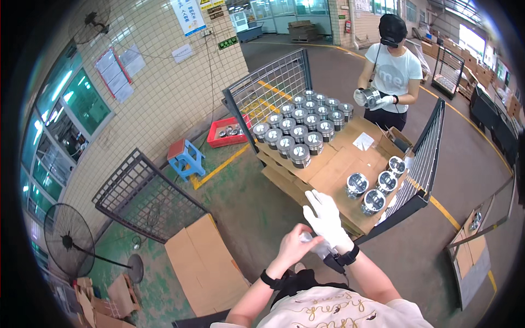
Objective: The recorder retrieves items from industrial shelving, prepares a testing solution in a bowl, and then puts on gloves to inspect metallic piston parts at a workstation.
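My left hand [296, 247] is bare and wears a black wristband. Its fingers are closed on a crumpled white glove [314, 244], held against the inner side of my right wrist. My right hand [325, 217] wears a white glove, with fingers stretched out and pointing away from me. A black band with a small dark box [333, 263] sits on the right wrist. Both hands are just off the near edge of a cardboard-topped pallet [334, 174]. Nearest on it are a few shiny metal pistons [357, 186]; several more pistons [299, 155] stand in rows farther back.
Mesh side panels [273, 76] bound the pallet. Across it a person [391, 71] in white gloves holds a piston [369, 97]. At left are a blue stool [187, 158], a red bin [228, 132], a mesh frame [145, 191] with cardboard, and a standing fan [68, 240].
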`<state>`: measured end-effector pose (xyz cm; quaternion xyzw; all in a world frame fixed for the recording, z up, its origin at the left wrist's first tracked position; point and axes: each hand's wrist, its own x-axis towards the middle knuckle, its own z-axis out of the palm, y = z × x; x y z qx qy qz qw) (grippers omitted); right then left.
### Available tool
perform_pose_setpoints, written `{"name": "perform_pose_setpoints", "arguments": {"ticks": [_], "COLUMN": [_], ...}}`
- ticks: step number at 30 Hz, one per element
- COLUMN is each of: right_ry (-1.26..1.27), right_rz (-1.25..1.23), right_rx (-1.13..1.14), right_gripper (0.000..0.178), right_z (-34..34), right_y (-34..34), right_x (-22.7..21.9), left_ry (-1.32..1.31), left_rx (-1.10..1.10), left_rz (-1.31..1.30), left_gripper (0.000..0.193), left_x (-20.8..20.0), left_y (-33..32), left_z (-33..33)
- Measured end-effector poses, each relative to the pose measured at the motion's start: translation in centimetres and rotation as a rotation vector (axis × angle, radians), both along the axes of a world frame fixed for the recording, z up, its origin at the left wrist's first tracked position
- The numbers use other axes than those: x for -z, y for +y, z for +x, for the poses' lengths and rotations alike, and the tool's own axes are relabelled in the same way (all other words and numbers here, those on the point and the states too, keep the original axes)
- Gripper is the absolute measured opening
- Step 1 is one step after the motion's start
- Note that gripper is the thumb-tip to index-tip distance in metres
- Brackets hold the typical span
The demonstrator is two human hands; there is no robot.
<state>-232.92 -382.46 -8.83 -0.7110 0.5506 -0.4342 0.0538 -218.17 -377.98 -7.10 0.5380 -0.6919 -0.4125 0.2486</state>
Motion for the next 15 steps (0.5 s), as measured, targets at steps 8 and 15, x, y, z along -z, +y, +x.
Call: {"name": "perform_pose_setpoints", "arguments": {"ticks": [8, 15], "right_ry": [0.409, 0.49], "right_rz": [-0.066, 0.057], "right_rx": [-0.009, -0.091], "right_gripper": [0.038, 0.038], "right_z": [4.3, 6.1], "right_y": [-6.1, -8.7], "right_x": [1.4, -0.3], "left_ry": [-0.116, 0.078], "left_rx": [-0.027, 0.015], "left_rz": [-0.346, -0.278], "left_gripper": [0.028, 0.015], "left_x": [-2.4, -0.9], "left_y": [-4.5, -6.8], "left_z": [2.7, 4.6]}}
